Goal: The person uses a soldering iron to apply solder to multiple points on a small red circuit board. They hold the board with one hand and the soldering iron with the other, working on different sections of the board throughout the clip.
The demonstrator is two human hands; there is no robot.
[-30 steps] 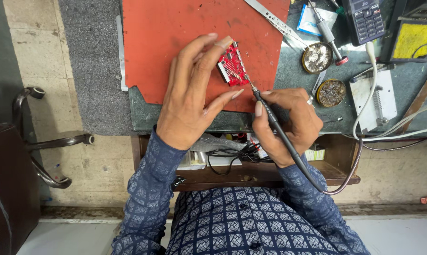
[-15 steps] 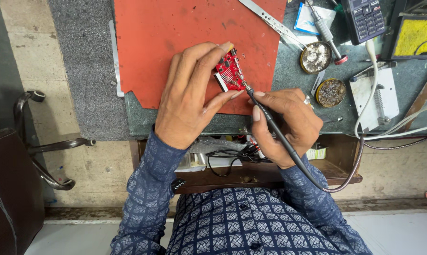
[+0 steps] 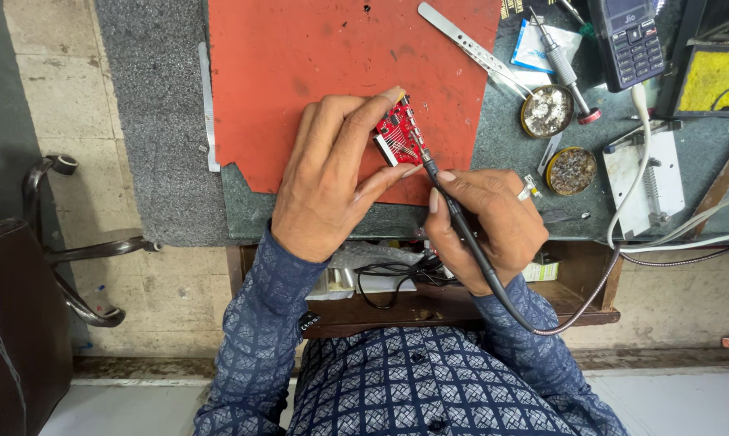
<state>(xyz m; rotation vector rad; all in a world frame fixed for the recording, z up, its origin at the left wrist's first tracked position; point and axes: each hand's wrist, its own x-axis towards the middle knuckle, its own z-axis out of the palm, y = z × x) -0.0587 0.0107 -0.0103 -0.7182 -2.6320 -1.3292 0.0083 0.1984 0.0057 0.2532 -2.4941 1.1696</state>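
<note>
**Soldering a small red board at the bench**

Grey stone bench (image 3: 179, 121) under a red mat (image 3: 300, 73) fills the view, with a dark chair (image 3: 17, 323) on the tiled floor to one side. On the mat's near right corner lies the board (image 3: 398, 133), a small red circuit board. The left hand (image 3: 332, 178) is closed on it, forefinger at its far edge and thumb at its near edge, pinning it to the mat. The right hand (image 3: 489, 226) is wrapped around the iron (image 3: 461, 230) in a pen grip, the tip touching the board's near right edge; its cable runs off toward the body.

By the look of it, a joint on that edge is being soldered. The next move calls for a steady tip and a board that does not shift.

Two round tins (image 3: 547, 111) (image 3: 571, 169) sit right of the mat, both holding a grey, crusted mass, probably tip cleaner or flux. A black tray (image 3: 707, 77) holds a yellow sponge. Below the bench, an open drawer (image 3: 429, 299) holds wires and small packets.
</note>
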